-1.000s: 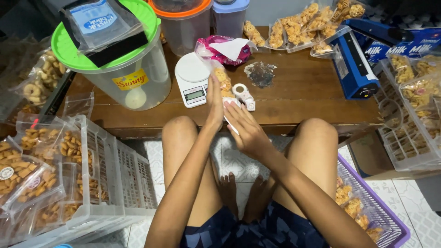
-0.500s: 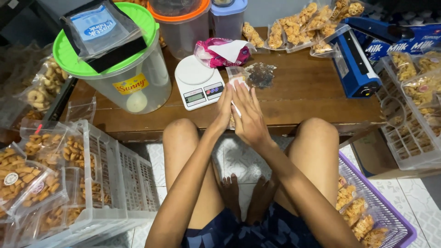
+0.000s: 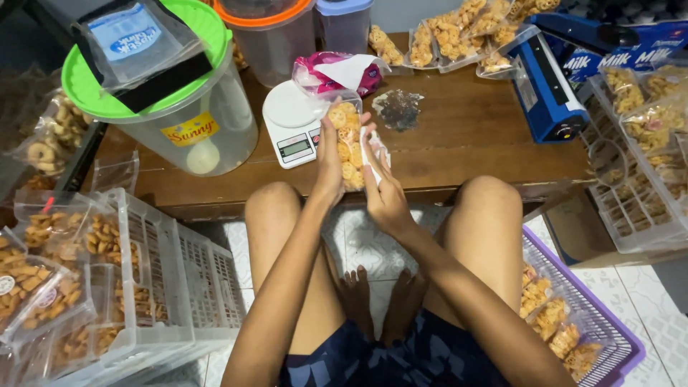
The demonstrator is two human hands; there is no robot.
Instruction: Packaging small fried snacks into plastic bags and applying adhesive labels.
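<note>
A clear plastic bag of round yellow snacks [image 3: 347, 140] stands upright between my two hands at the near edge of the low wooden table [image 3: 466, 136]. My left hand [image 3: 329, 168] presses flat against the bag's left side. My right hand [image 3: 383, 190] holds its right side, fingers up along the bag, with something small and white [image 3: 375, 148] under the fingertips. A white kitchen scale [image 3: 292, 123] sits just behind the bag, to the left.
A big clear tub with a green lid [image 3: 154, 93] stands at the left. A blue heat sealer [image 3: 546, 86] lies at the right, packed snack bags [image 3: 444, 39] behind. White crates of bags [image 3: 93, 272] sit left, a purple basket [image 3: 595, 315] right.
The snack bag, earlier hidden between my pressed palms, now stands visible between them. My hands have parted slightly and shifted left, nearer the scale.
</note>
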